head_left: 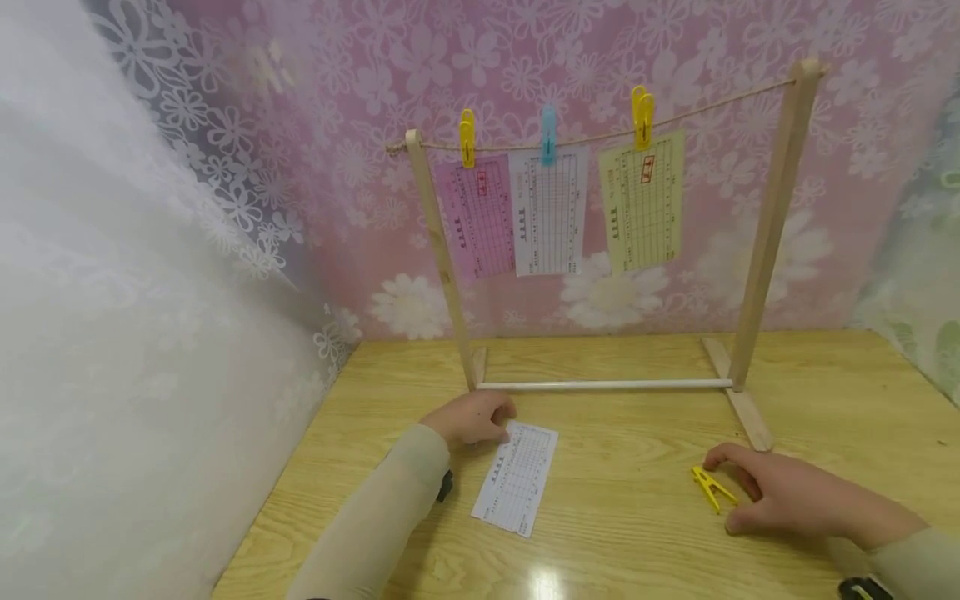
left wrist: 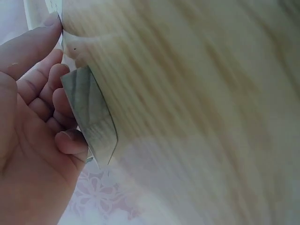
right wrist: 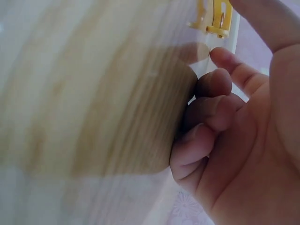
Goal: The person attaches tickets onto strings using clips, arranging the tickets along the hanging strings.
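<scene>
The left hand [head_left: 474, 419] rests on the wooden counter [head_left: 637, 517] with its fingers curled at the top left corner of a white printed slip [head_left: 517, 477]. In the left wrist view those fingers [left wrist: 65, 101] bend round the lifted edge of the slip [left wrist: 91, 117], so the hand grips the paper there while the rest of it lies flat on the counter, running away from the hand toward the person.

Just beyond the left hand stands a wooden drying frame [head_left: 772, 225]. Its white bottom rod [head_left: 603, 385] crosses the counter from near that hand toward the right. A string [head_left: 600, 137] spans the top of the frame, and from it hang, left to right, a pink slip [head_left: 476, 218] under a yellow peg [head_left: 467, 137], a white hanging slip [head_left: 549, 212] under a blue peg [head_left: 548, 133], and a yellow slip [head_left: 642, 200] under another yellow clip [head_left: 642, 115].

Well apart from the left hand, the right hand [head_left: 783, 493] lies on the counter with its fingers loosely bent. A loose yellow clothespin [head_left: 711, 487] lies on the counter just at its fingertips, between forefinger and thumb. The right wrist view shows the clothespin [right wrist: 213, 21] near the outstretched forefinger, and I cannot tell whether the fingers touch it; they are not closed round it.
</scene>
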Available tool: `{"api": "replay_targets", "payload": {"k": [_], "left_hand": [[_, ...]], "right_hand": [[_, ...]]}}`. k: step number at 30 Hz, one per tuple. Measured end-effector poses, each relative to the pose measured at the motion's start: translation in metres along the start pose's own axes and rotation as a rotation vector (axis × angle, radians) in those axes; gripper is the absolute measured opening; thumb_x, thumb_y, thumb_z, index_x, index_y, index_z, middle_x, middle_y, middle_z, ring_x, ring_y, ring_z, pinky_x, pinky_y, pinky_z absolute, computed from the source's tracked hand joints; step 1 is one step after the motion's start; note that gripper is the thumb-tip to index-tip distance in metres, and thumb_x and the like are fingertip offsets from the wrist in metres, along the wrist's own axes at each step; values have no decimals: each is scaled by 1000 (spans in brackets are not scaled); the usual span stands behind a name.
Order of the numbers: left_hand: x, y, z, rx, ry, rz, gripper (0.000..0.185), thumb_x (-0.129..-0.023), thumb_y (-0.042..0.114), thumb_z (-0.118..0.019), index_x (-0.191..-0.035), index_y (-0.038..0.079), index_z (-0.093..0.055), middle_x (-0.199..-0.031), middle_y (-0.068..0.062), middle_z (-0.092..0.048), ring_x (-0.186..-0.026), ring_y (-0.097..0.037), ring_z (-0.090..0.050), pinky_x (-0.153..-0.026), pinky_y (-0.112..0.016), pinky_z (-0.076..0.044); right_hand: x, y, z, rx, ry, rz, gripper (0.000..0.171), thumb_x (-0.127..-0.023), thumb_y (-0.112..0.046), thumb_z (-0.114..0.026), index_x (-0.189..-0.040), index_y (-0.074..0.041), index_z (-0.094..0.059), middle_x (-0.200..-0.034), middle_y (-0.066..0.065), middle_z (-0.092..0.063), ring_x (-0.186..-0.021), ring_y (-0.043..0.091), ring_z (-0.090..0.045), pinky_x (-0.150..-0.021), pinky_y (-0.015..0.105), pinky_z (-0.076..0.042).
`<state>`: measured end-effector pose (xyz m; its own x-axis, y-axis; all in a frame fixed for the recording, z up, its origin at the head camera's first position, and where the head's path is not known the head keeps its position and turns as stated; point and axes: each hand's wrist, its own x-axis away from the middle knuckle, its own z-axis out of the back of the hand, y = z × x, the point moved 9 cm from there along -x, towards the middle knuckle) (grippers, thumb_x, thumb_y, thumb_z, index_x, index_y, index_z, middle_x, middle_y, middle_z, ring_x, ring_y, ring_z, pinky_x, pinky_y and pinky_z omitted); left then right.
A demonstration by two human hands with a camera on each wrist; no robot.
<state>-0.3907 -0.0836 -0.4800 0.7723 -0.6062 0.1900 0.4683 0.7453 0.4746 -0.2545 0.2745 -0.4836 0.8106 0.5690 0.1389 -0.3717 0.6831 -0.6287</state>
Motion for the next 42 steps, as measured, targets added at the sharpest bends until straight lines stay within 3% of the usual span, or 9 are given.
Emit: {"api": "replay_targets", "payload": {"k": [6, 12, 16, 19, 23, 27, 34, 42], "left_hand": [[6, -1, -1, 29, -31, 29, 30, -92, 23, -77, -119, 20, -64, -82, 4, -54, -68, -10, -50, -66, -28, -44], [8, -2, 1, 41, -22, 27, 29, -93, 22, -77, -119, 20, -64, -81, 4, -53, -69, -9, -49, -66, -27, -43], [9, -2, 0, 47, -31, 38, 28, -93, 23, -76, -119, 20, -64, -81, 4, -53, -69, -10, -48, -66, -28, -42], [10, 0, 1, 40, -27, 43, 25, -94, 23, -76, -116, 21, -65, -83, 4, -54, -70, -10, -49, -67, -28, -43], [12, 3, 2, 19, -29, 58, 22, -93, 24, -76, -113, 23, -65, -86, 5, -58, -72, -10, -51, -69, -29, -45], [10, 4, 2, -36, -40, 62, 18, -92, 28, -77, -106, 24, -66, -86, 8, -60, -73, -9, -52, -69, -28, -46], [3, 4, 3, -115, -42, 50, 13, -92, 33, -76, -89, 26, -66, -78, 10, -59, -67, -8, -50, -63, -28, -42], [1, 0, -1, -13, -54, 53, 17, -90, 27, -79, -98, 26, -64, -83, 6, -58, -69, -10, -51, -64, -28, -44]], "right_hand": [[-5, -3, -6, 17, -24, 1, 69, -86, -53, -76, -141, -22, -48, -73, -9, -51, -58, 3, -40, -51, 28, -33], [-8, -7, -4, 128, -18, 28, 65, -90, -56, -70, -144, -25, -51, -111, -7, -64, -78, 4, -52, -64, 30, -44], [-7, -11, 0, 171, 6, 50, 55, -96, -51, -65, -143, -25, -54, -124, 0, -66, -94, 11, -64, -70, 33, -51], [-6, -11, 0, 137, 4, 39, 52, -98, -48, -64, -143, -26, -53, -103, -5, -67, -81, 8, -62, -62, 30, -47], [-8, -10, -2, 68, -19, 24, 57, -96, -47, -67, -145, -24, -50, -73, -12, -50, -57, 2, -41, -53, 29, -33], [-10, -11, -2, 94, -22, 33, 62, -94, -50, -68, -146, -22, -50, -75, -13, -50, -59, 1, -42, -54, 29, -34], [-11, -12, 2, 141, 4, 46, 58, -96, -45, -68, -145, -19, -50, -95, -16, -59, -70, 1, -48, -59, 29, -41], [-7, -1, 6, 60, 61, -7, 53, -96, -35, -72, -135, -8, -49, -74, -8, -47, -56, 0, -35, -52, 27, -31]]}}
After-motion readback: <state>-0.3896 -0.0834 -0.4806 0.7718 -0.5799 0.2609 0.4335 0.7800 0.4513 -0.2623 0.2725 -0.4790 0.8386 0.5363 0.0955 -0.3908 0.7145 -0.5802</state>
